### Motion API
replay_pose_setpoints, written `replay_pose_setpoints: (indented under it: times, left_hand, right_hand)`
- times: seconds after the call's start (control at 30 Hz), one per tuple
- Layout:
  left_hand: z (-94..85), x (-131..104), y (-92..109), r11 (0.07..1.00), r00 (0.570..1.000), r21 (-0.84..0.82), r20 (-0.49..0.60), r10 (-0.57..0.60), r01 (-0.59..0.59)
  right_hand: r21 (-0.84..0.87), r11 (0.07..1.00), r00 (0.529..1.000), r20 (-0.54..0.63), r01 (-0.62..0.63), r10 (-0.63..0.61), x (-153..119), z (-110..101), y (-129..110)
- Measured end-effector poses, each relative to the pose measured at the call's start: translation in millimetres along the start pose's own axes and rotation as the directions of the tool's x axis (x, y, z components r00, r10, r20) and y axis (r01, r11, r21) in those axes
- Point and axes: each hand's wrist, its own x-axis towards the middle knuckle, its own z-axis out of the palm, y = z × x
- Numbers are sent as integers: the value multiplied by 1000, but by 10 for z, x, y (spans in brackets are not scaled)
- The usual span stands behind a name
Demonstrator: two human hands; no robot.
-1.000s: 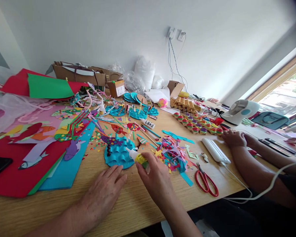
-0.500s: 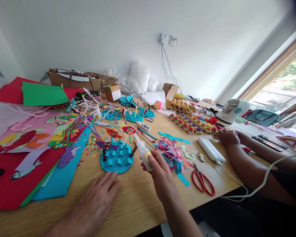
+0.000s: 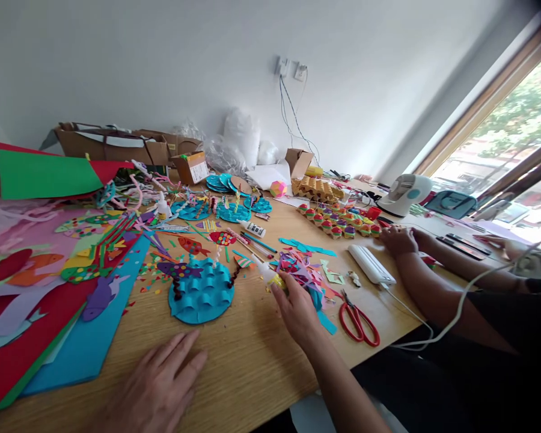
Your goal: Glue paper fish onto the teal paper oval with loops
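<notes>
Holding a yellow-labelled glue bottle [image 3: 269, 275], the right hand [image 3: 299, 310] wraps its grip around the body, to the right of the blue scalloped paper disc [image 3: 202, 294], nozzle tilted up and apart from it. The left hand [image 3: 162, 379], fingers spread and holding nothing, is low over the worktop [image 3: 243, 367] on the disc's near side. Good handling probably calls for a light squeeze, nozzle clear of the purple paper fish [image 3: 174, 269] at the disc's far-left edge.

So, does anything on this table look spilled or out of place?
A little. A white bottle lies on its side beyond the blue disc, while a second bottle farther left stands upright; I can't tell whether the first leaks. Paper scraps lie in a loose, messy heap just beyond the right hand.
</notes>
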Motion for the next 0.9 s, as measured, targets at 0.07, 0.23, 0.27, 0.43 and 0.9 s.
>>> replay_pose_setpoints:
  times: [0.07,0.23,0.27,0.43,0.9]
  left_hand:
    - [-21,-18,-40,999,1000,-49,-6,14,-14]
    - [-30,-70,-183,985,999,-171,38,2,4]
    - [-30,-74,-208,982,999,-189,50,-8,17]
    - [-40,-76,-262,952,987,-290,151,-57,99]
    - [-195,3,-1442,855,869,-190,224,-441,483]
  right_hand:
    - [-176,984,999,38,-8,15,-60,26,0]
    - [-389,921,993,111,-2,49,-160,36,-44]
    - [-408,913,992,111,-4,54,-166,40,-49]
    - [-499,867,992,110,-3,67,-166,72,-60]
    - [-243,939,970,81,242,-229,265,-479,-206]
